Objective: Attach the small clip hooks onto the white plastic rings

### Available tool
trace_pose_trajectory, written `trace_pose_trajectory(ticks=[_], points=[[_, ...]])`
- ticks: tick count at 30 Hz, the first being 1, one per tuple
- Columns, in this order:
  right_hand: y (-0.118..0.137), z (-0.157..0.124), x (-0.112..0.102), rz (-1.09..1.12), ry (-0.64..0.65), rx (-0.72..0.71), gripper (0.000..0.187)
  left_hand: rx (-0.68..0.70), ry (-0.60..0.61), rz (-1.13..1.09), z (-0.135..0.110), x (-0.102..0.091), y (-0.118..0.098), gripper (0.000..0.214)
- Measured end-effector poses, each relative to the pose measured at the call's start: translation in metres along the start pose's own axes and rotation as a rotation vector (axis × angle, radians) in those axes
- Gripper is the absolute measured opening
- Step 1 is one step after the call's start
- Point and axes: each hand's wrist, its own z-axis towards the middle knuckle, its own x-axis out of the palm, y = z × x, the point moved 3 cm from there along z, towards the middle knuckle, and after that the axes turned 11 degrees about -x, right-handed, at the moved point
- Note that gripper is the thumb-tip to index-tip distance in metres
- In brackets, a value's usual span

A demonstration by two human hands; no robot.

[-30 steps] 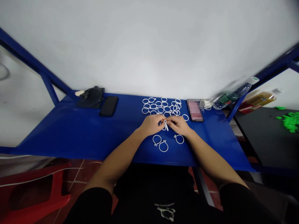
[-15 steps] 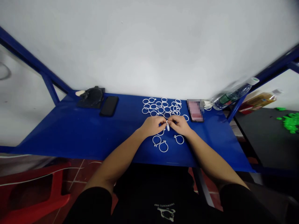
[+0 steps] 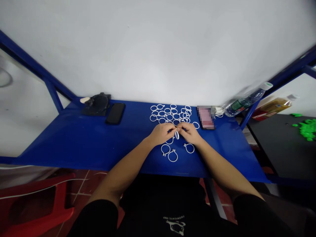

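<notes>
Between my two hands hangs a white plastic ring [image 3: 177, 135], tilted almost edge-on. My left hand [image 3: 162, 133] pinches the ring's top from the left, and my right hand [image 3: 188, 132] pinches it from the right. The fingertips nearly meet there and hide the small tabs. Just in front of my hands, separate white rings lie on the blue table, among them one with open-ended tabs [image 3: 172, 156] and another on the right [image 3: 190, 148]. Behind my hands spreads a cluster of several similar rings [image 3: 169, 117], some overlapping.
On the left of the blue table [image 3: 74, 141] lie a black phone [image 3: 115, 113] and a black bag [image 3: 97, 104]. A second phone [image 3: 206, 118], a white cable [image 3: 219, 111] and a leaning bottle [image 3: 248, 101] are at the right. Green pieces [image 3: 308, 129] lie on a dark side table.
The held ring has turned slightly, showing a little more of its opening. Both hands stay in nearly the same place, and the view has shifted a touch.
</notes>
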Motion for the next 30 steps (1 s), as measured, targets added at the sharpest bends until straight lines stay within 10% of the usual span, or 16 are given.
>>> trace_pose_trajectory(ticks=[8, 18, 30], points=[[-0.001, 0.000, 0.000, -0.134, -0.055, -0.024, 0.027, 0.006, 0.016, 0.073, 0.001, -0.004, 0.004, 0.019], [-0.035, -0.008, -0.027, -0.221, -0.539, 0.312, 0.032, 0.007, 0.318, 0.198, -0.003, 0.002, 0.013, 0.020], [-0.007, -0.002, -0.004, -0.238, -0.101, -0.001, 0.018, -0.064, 0.097, 0.199, 0.001, -0.005, 0.006, 0.014]])
